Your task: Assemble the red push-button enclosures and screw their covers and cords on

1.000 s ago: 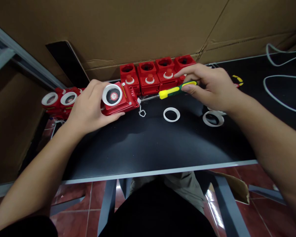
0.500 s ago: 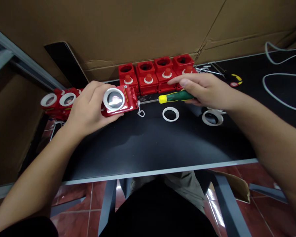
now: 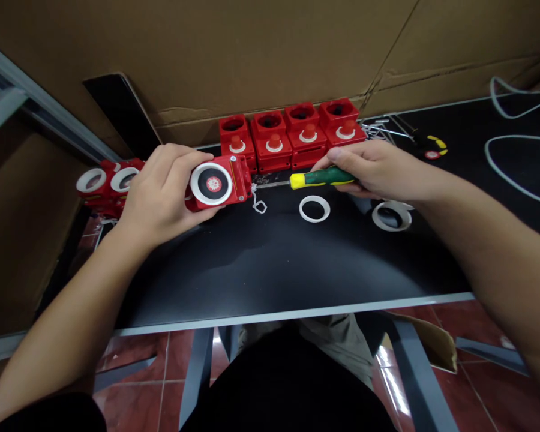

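My left hand (image 3: 164, 195) is closed round a red box (image 3: 237, 183) with a white-rimmed round window, raised above the dark table and turned on its side. From its right end dangles a short white cord (image 3: 259, 206). My right hand (image 3: 364, 168) grips a green and yellow screwdriver (image 3: 321, 177) by its handle. The shaft runs left, its tip at the box's right end beside the cord; the exact contact point is too small to tell. Below the screwdriver a white ring (image 3: 314, 209) lies on the table, and another white ring (image 3: 391, 216) lies under my right forearm.
Several red boxes with round buttons (image 3: 272, 144) stand in a row against the cardboard wall (image 3: 270, 60). More red boxes with white rings (image 3: 91, 180) sit at the left. Metal pieces and a second screwdriver (image 3: 425, 141) lie back right, near a pale cable (image 3: 513, 165).
The box in my left hand has tilted slightly, so glare has left its window and a red-and-white disc shows inside. My right index finger, stretched out before, has curled in toward the handle.
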The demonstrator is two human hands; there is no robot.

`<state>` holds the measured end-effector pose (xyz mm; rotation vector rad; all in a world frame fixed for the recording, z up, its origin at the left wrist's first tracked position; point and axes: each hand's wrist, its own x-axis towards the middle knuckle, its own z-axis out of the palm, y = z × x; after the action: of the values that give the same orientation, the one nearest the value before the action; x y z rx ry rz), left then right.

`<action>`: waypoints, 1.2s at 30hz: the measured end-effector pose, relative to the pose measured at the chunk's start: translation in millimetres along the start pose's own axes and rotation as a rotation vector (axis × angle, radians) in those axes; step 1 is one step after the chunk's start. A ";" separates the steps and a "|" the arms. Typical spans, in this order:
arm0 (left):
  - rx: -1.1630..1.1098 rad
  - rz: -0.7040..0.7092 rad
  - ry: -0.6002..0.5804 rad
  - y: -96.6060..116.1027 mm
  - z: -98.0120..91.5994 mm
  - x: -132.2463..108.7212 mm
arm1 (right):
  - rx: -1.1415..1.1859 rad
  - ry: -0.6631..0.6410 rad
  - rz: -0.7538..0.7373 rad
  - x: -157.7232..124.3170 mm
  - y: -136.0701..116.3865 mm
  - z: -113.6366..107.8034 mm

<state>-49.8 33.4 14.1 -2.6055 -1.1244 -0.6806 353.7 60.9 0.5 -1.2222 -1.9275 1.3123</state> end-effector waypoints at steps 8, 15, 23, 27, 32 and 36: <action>0.037 -0.069 -0.051 1.8 -4.2 0.2 | -0.238 0.055 -0.139 3.6 -1.8 2.0; 0.025 -0.071 -0.051 2.2 -6.0 1.8 | -0.152 0.155 -0.209 10.3 14.6 2.7; -0.004 -0.118 -0.088 7.8 -8.2 2.0 | -0.221 0.241 -0.357 12.6 14.5 -4.7; -0.007 -0.116 -0.093 7.8 -6.9 1.1 | -0.212 0.325 -0.443 11.8 11.8 -5.6; -0.011 -0.150 -0.091 7.9 -8.1 1.1 | -0.174 0.384 -0.567 11.8 10.6 -4.0; -0.068 -0.177 -0.121 9.7 -8.8 4.1 | -0.142 0.434 -0.654 13.6 11.1 -0.7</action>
<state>-43.1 26.0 23.6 -2.6574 -1.4045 -0.6133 352.3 74.7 -10.4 -0.7428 -1.8740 0.5323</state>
